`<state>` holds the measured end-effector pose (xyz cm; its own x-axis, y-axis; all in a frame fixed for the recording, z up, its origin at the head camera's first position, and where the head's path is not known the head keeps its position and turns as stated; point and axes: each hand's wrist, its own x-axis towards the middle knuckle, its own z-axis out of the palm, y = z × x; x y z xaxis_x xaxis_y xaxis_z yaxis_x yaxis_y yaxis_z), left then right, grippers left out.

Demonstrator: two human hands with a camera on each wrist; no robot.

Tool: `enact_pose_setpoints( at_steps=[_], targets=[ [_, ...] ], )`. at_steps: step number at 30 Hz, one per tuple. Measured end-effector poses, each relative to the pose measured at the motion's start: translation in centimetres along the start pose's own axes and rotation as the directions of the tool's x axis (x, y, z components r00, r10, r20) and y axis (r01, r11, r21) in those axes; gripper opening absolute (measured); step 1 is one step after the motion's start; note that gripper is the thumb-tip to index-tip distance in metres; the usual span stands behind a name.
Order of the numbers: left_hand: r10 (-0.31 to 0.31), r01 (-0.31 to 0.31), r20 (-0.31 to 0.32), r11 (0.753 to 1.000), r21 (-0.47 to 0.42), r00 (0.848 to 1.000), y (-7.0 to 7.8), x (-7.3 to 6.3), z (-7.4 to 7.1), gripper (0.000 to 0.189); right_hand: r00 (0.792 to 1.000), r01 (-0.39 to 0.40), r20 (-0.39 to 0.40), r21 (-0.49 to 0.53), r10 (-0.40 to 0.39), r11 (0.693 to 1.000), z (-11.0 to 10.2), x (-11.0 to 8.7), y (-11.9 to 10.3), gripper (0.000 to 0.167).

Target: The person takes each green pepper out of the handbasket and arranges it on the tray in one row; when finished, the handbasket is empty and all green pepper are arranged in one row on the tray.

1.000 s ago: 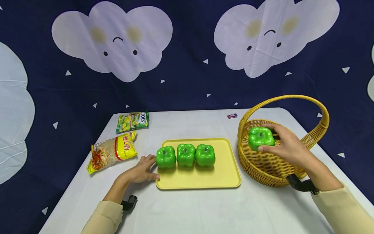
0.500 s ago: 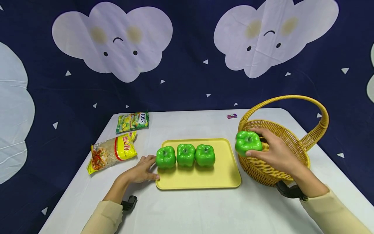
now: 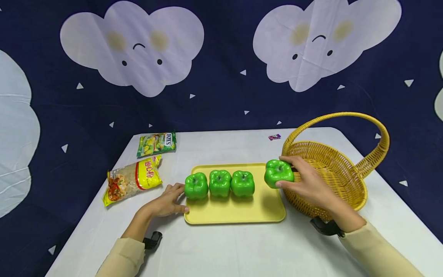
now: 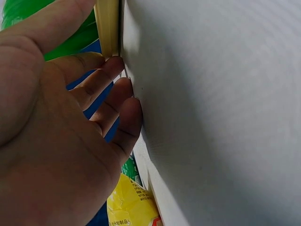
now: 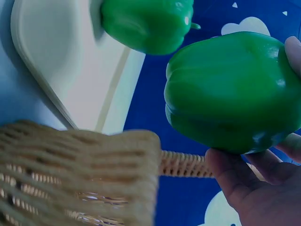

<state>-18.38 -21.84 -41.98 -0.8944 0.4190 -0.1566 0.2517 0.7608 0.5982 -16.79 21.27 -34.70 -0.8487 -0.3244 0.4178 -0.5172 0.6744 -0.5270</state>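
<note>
My right hand [image 3: 309, 182] holds a green bell pepper [image 3: 278, 173] between thumb and fingers, above the right end of the yellow tray [image 3: 238, 213]. In the right wrist view the held pepper [image 5: 230, 92] is lifted clear of the tray [image 5: 61, 52]. Three more green bell peppers, a left one [image 3: 196, 186], a middle one [image 3: 220, 183] and a right one [image 3: 243, 184], sit in a row on the tray. At the tray's left edge rests my left hand [image 3: 167, 202], its fingers loosely extended; the left wrist view shows those fingertips [image 4: 130, 110] by the tablecloth.
A wicker basket [image 3: 294, 198] with a tall arched handle stands right of the tray, partly behind my right forearm. To the left lie a yellow noodle bag [image 3: 133, 179] and a green packet [image 3: 157, 144]. A small purple wrapped candy [image 3: 275, 137] lies at the back.
My right hand has carried the bell pepper leftward from over the basket to over the tray's right end. My left hand and the three peppers on the tray stay in place.
</note>
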Motion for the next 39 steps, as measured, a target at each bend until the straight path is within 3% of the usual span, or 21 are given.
enact_pose_setpoints(
  at_steps=[9, 24, 39],
  targets=[
    [-0.002, 0.002, 0.001, 1.0, 0.002, 1.0, 0.0, 0.0, 0.0, 0.079, 0.995, -0.088, 0.04, 0.011, 0.087, 0.996, 1.6, 0.4, -0.2, 0.07],
    [-0.006, 0.006, 0.001, 1.0, -0.005, 1.0, 0.1, 0.0, -0.1, 0.08, 0.996, -0.028, 0.089, -0.025, 0.031, 0.999, 3.0, 0.6, 0.2, 0.068],
    [-0.001, 0.001, -0.006, 1.0, 0.0, 1.0, 0.1, -0.1, 0.0, 0.079, 0.981, -0.054, 0.181, -0.089, 0.07, 0.995, 3.8, 1.4, 0.9, 0.065]
  ],
)
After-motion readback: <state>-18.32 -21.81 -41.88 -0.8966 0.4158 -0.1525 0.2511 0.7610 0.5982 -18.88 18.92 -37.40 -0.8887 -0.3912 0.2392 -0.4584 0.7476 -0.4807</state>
